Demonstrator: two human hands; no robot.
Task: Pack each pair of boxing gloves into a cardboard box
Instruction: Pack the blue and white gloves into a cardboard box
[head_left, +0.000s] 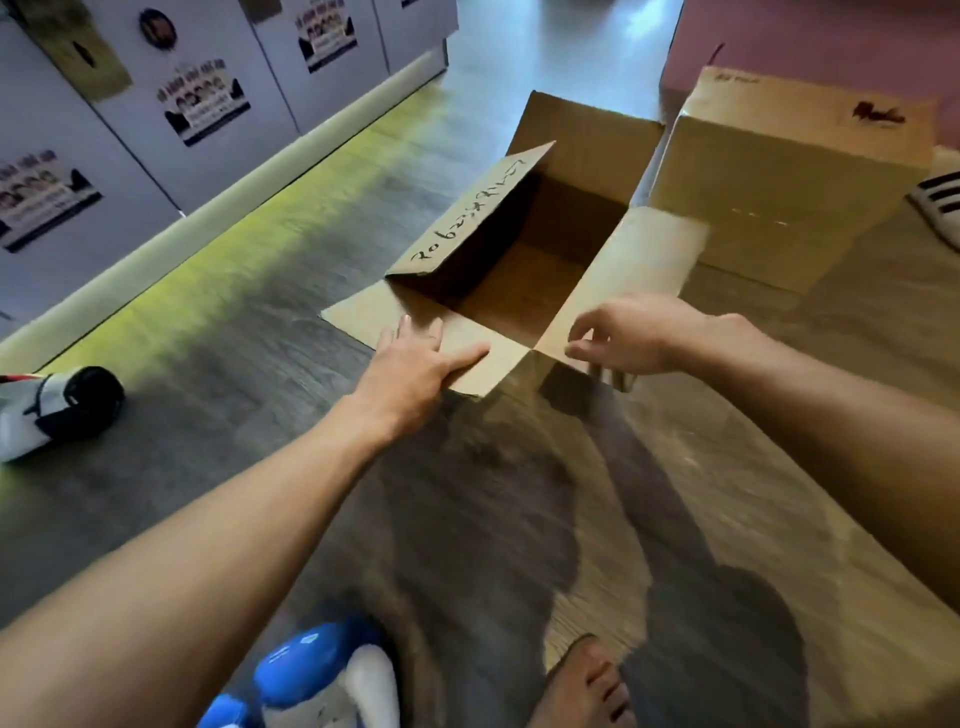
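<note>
An open cardboard box (519, 270) stands on the wooden floor in the middle, its inside bare. My left hand (421, 358) lies flat on the near flap, fingers spread. My right hand (628, 338) pinches the edge of the right flap. A blue and white boxing glove pair (311, 675) lies at the bottom edge by my left forearm. A white and black boxing glove (57, 410) lies on the floor at the far left.
A second, closed cardboard box (789, 176) stands behind and right of the open one. Grey lockers (156, 104) with posters line the left wall. A striped slipper (940, 202) is at the right edge. My bare foot (582, 686) is at the bottom.
</note>
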